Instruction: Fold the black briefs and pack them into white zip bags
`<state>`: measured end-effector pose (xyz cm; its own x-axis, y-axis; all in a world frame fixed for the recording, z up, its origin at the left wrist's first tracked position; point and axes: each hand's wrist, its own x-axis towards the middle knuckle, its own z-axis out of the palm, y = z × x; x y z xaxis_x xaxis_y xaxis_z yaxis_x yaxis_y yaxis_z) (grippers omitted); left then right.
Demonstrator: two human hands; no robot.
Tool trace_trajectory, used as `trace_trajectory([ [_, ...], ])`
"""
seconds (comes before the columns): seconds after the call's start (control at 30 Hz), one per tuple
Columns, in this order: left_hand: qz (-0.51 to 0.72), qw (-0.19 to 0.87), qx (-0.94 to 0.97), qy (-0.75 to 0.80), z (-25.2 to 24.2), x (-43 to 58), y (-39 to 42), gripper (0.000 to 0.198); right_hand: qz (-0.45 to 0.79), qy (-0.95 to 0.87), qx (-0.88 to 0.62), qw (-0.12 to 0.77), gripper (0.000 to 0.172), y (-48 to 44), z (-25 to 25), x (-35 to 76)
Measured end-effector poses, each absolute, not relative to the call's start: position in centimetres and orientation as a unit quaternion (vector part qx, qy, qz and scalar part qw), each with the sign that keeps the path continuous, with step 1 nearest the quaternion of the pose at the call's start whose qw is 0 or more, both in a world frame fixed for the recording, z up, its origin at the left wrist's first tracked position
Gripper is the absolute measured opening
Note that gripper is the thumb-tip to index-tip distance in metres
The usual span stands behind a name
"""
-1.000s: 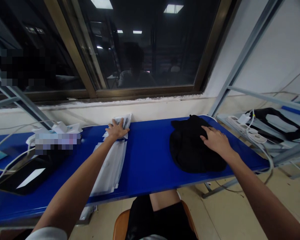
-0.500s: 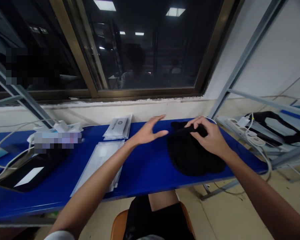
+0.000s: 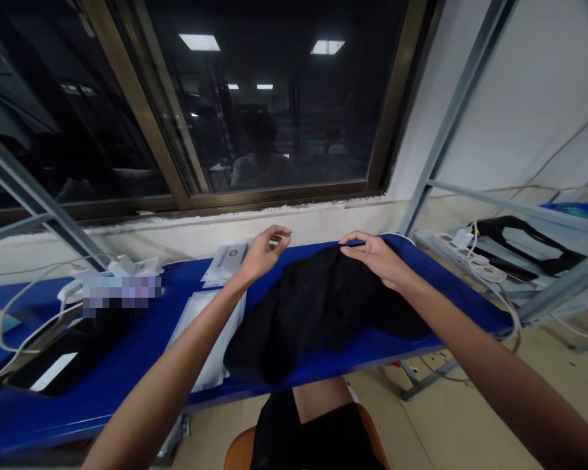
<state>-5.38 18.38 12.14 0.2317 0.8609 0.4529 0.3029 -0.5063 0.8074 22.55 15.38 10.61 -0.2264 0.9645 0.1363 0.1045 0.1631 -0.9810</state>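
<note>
A black cloth (image 3: 318,307) lies spread across the blue table (image 3: 127,356), one end hanging over the front edge. My left hand (image 3: 263,251) pinches the cloth's far left edge, fingers curled. My right hand (image 3: 375,256) grips the far right edge, fingers closed on the fabric. Both hands hold that edge slightly above the table near the wall.
Clear plastic bags (image 3: 203,326) lie left of the cloth, with a smaller packet (image 3: 225,260) by the wall. A black flat device (image 3: 53,356) and white cables (image 3: 24,303) sit at the left. A power strip (image 3: 458,245) and another black item (image 3: 519,241) are at the right.
My left hand left the packet by the wall and came over to the black cloth. Both hands took its far edge and spread the bundle out leftwards.
</note>
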Motion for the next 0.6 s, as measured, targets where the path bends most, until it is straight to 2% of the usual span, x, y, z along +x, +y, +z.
trace_trajectory([
  [0.07,0.446,0.273,0.748,0.408,10.9,-4.9,16.2,0.031,0.476,-0.576,-0.463,0.477,0.039,16.4,8.9,21.9],
  [0.17,0.366,0.263,0.782,0.431,8.8,-3.0,11.5,0.039,0.533,-0.549,-0.463,0.447,0.032,16.7,7.4,21.2],
  [0.23,0.341,0.236,0.782,0.465,7.6,-1.4,9.3,0.065,0.590,-0.549,-0.414,0.422,0.036,16.0,7.3,20.8],
  [0.3,0.339,0.213,0.775,0.489,7.0,0.0,8.6,0.093,0.609,-0.575,-0.357,0.415,0.052,14.9,7.8,20.3],
  [0.33,0.344,0.210,0.770,0.495,7.0,0.4,8.8,0.097,0.601,-0.592,-0.341,0.413,0.061,14.4,8.2,20.1],
  [0.4,0.358,0.212,0.757,0.504,7.6,0.6,9.8,0.084,0.556,-0.628,-0.338,0.426,0.066,13.5,9.4,19.6],
  [0.43,0.366,0.206,0.753,0.506,8.4,0.4,10.5,0.073,0.516,-0.647,-0.344,0.443,0.062,13.1,10.1,19.4],
  [0.5,0.384,0.170,0.753,0.507,10.5,-0.5,11.6,0.055,0.394,-0.691,-0.361,0.487,0.044,12.6,11.8,19.1],
  [0.6,0.426,0.105,0.755,0.488,14.9,-2.1,12.6,0.036,0.125,-0.754,-0.370,0.529,0.020,12.3,14.6,18.5],
])
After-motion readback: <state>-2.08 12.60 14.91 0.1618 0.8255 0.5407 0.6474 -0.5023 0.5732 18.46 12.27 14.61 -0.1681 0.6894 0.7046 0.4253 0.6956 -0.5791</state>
